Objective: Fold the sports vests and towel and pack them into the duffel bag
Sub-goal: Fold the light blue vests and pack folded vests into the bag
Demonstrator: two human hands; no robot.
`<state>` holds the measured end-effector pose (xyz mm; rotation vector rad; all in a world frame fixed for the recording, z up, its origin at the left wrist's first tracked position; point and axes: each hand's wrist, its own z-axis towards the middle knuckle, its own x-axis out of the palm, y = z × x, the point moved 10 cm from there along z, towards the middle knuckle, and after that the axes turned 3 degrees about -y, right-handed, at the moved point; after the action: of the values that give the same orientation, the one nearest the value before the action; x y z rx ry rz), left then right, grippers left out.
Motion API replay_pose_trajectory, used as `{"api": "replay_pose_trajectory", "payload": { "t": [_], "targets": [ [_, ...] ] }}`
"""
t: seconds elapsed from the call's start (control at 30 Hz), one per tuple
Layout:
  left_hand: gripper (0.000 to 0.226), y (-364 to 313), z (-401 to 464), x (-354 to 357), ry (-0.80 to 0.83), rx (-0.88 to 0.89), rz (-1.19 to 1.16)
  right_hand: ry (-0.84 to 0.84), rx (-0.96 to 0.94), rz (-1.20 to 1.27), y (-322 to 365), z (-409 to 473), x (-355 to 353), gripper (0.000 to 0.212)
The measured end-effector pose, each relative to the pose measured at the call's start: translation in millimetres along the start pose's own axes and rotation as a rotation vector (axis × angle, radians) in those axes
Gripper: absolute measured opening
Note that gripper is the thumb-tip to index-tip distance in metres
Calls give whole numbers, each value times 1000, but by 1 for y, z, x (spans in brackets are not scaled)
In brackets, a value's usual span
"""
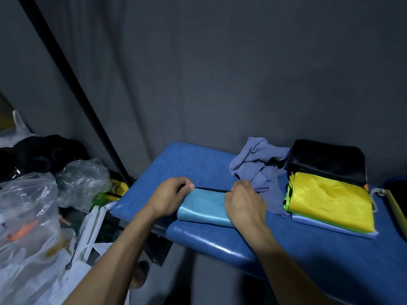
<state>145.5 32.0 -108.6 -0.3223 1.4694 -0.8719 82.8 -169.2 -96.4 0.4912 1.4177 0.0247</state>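
Blue bench (204, 236) with vests (203, 208), towel (256, 164)

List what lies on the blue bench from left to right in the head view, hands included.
Left hand → light blue vest → right hand → crumpled towel → stack of folded vests, yellow on top.

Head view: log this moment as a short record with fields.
surface: blue padded bench
in hand: folded light-blue vest, black trim at its far edge
left hand: pinches the vest's far left corner
right hand: pinches the far right corner
unfolded: crumpled purple towel, behind the right hand
done pile: yellow vest on top, black item behind
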Motion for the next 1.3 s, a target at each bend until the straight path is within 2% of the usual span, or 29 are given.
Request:
{"api": "replay_pose_trajectory", "payload": {
  "t": [0.13,0.3,0.37,0.47,0.57,0.67,0.77,0.9,0.97,1.03,1.13,1.23,1.3],
  "targets": [
    [38,9,7,11,146,-124,-248,-79,-18,-57,1,-5,3,26],
    [42,11,14,10,153,-111,-189,-138,-52,-47,2,-1,3,22],
    [36,11,16,8,148,-107,-182,-168,-68,-28,4,0,3,21],
    [27,11,11,9,253,-145,-293,-161,-60,-76,4,2,6,24],
    [26,9,7,12,329,-167,-283,-165,-60,-87,4,2,4,22],
    [28,4,10,13,290,-204,-251,-234,-93,-39,9,0,0,9],
    [32,1,16,9,227,-242,-98,-308,-105,-12,10,-1,-1,20],
    [26,-9,18,9,124,-266,430,-343,-127,0,10,-2,-1,19],
    [27,-15,14,12,87,-270,561,-348,-131,-5,10,-1,-2,11],
    [27,-16,10,17,88,-223,573,-288,-113,-14,6,3,1,11],
    [27,-16,6,15,67,-157,529,-157,-49,-26,-2,12,6,24],
    [21,-37,6,6,-76,-35,593,-148,-48,-59,0,11,6,27],
    [27,-57,5,9,-159,92,541,-148,-57,-80,2,10,8,28]
  ]
}}
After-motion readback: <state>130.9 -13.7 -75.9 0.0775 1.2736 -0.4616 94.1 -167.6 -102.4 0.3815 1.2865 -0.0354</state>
